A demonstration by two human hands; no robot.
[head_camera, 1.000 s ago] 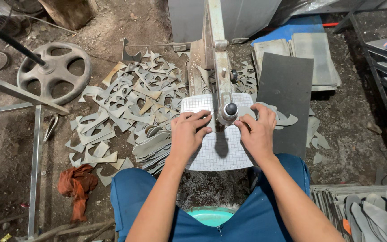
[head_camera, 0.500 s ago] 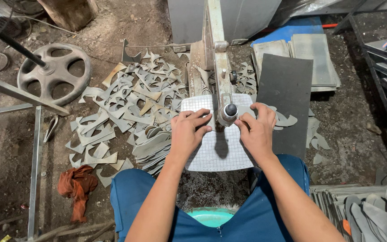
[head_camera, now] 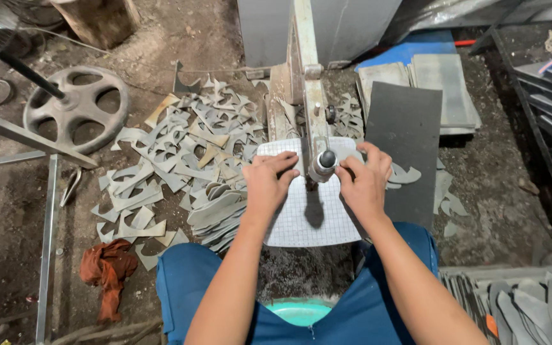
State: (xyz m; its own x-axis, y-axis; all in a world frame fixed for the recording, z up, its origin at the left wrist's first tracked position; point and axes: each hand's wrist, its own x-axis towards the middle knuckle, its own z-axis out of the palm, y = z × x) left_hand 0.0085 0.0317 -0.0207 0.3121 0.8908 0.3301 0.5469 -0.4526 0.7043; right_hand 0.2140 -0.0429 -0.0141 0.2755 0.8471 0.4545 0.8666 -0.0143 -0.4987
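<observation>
Gridded white sheet (head_camera: 308, 217) lies flat under both hands in the head view, on the small bench of a cutting machine, with its long axis running from the person's lap away toward the machine's upright column (head_camera: 305, 38). The machine's knobbed head (head_camera: 324, 163) comes down over the far end of the sheet, on the midline between the two hands.

The left hand (head_camera: 268, 185) rests palm down on the sheet's far left part, fingers spread a little and pointing toward the head; it pins the sheet and encloses nothing. The right hand (head_camera: 364, 184) sits on the far right part, fingers curled in at the head's side (whether the fingertips touch the head or only the sheet beneath cannot be told). Both hands stand about equally near the head, one on each side, so the sheet extends from them back toward the person's blue-clad knees (head_camera: 180, 281).

Left of the bench, a heap of grey offcuts (head_camera: 186, 160) spreads over the dirt floor, with a spoked metal wheel (head_camera: 76, 108) beyond it and an orange rag (head_camera: 107, 271) nearer the person. Right of the bench, a dark grey slab (head_camera: 407, 140) lies lengthwise, touching the sheet's right edge, and a stack of paler grey sheets (head_camera: 445, 89) lies behind it.
</observation>
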